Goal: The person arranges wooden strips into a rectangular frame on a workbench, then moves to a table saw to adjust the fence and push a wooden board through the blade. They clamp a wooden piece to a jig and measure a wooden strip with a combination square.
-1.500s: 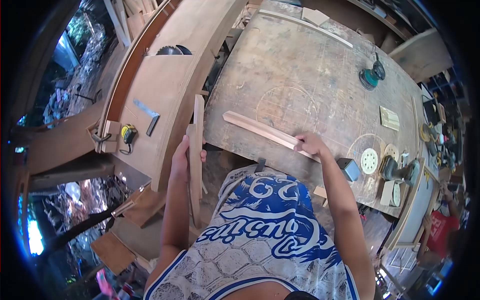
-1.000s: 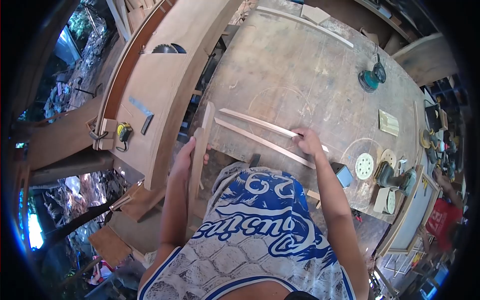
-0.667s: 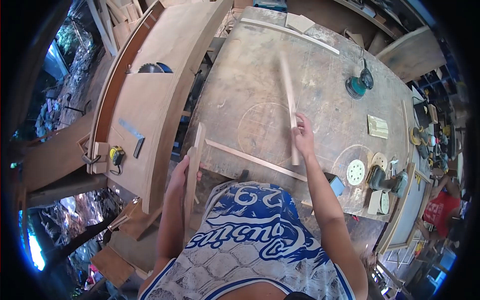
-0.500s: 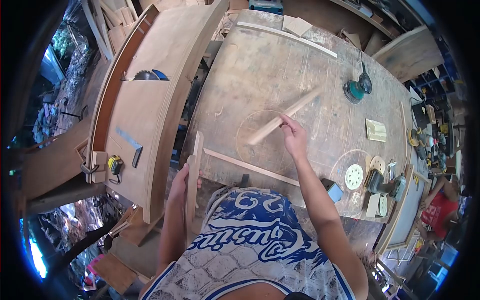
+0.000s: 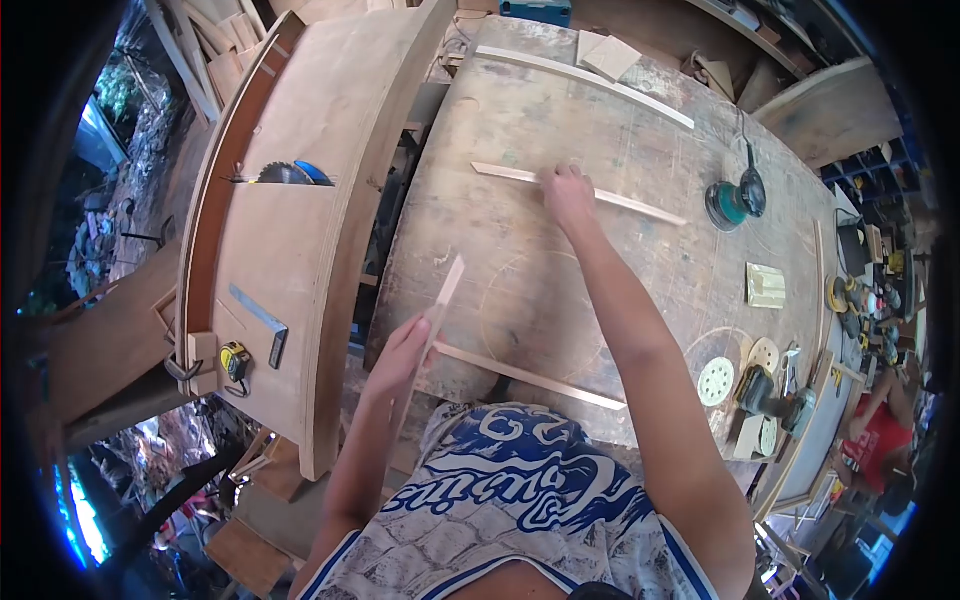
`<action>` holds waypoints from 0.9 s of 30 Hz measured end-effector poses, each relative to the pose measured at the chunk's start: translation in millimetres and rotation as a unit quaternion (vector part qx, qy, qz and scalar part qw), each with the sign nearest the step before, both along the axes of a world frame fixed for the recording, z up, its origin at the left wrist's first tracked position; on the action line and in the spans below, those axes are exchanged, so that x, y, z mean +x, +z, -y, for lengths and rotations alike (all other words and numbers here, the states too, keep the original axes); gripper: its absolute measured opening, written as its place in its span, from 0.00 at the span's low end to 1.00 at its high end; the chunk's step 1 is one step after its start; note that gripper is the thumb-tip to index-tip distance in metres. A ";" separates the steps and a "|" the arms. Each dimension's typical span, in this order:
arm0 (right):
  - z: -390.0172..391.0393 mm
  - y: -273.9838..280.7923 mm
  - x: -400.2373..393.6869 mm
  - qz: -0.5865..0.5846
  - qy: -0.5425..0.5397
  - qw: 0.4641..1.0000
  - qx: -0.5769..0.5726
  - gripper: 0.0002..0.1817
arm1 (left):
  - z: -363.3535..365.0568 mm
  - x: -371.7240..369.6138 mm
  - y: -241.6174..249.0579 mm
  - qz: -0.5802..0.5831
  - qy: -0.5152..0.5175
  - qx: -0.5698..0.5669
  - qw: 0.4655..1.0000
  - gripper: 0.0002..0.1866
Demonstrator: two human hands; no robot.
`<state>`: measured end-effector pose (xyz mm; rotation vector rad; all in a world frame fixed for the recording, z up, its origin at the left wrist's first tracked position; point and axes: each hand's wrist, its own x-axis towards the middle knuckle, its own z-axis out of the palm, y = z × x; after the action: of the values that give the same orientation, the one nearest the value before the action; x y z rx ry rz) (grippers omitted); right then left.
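Note:
My right hand (image 5: 570,195) is closed over a thin wooden strip (image 5: 640,206) that lies across the middle of the worktable (image 5: 430,210). In my left hand (image 5: 408,345), near the table's front left edge, is another wooden strip (image 5: 452,280), tilted with its angled end pointing away from me. Close to that hand, a third wooden strip (image 5: 530,375) lies along the front edge. At the far side rests one more long strip (image 5: 590,82), roughly parallel to the one under my right hand.
A green and black sander (image 5: 735,203) stands right of the strips. Sanding discs (image 5: 716,382) and another power tool (image 5: 775,400) lie front right. On the left are a saw table with a blade (image 5: 285,174), a square (image 5: 268,322) and a tape measure (image 5: 235,361). A person in red (image 5: 878,435) is far right.
My right hand has moved forward, and its strip has turned from a slanted hold to lying across the table. My left hand has moved up and right with its strip, now tilted.

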<state>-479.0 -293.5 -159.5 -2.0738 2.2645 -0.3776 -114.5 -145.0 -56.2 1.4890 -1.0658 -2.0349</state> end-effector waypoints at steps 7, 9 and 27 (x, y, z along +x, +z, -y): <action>-15.9 -9.5 30.0 0.159 -0.033 0.985 -0.050 0.17 | 84.9 -67.6 -33.8 -0.020 0.018 -0.067 0.997 0.26; -49.9 -7.1 47.0 0.404 -0.040 0.913 0.042 0.21 | 103.6 -92.0 -52.0 -0.031 0.044 -0.097 0.994 0.26; -222.2 21.5 52.7 0.760 -0.275 0.588 0.041 0.21 | 43.1 -172.5 -95.6 -0.140 0.057 -0.041 0.988 0.21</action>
<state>-426.3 -71.4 -138.0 -0.2325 1.4154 -1.3118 -287.0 -188.1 -151.8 1.1550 -0.9169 -2.0191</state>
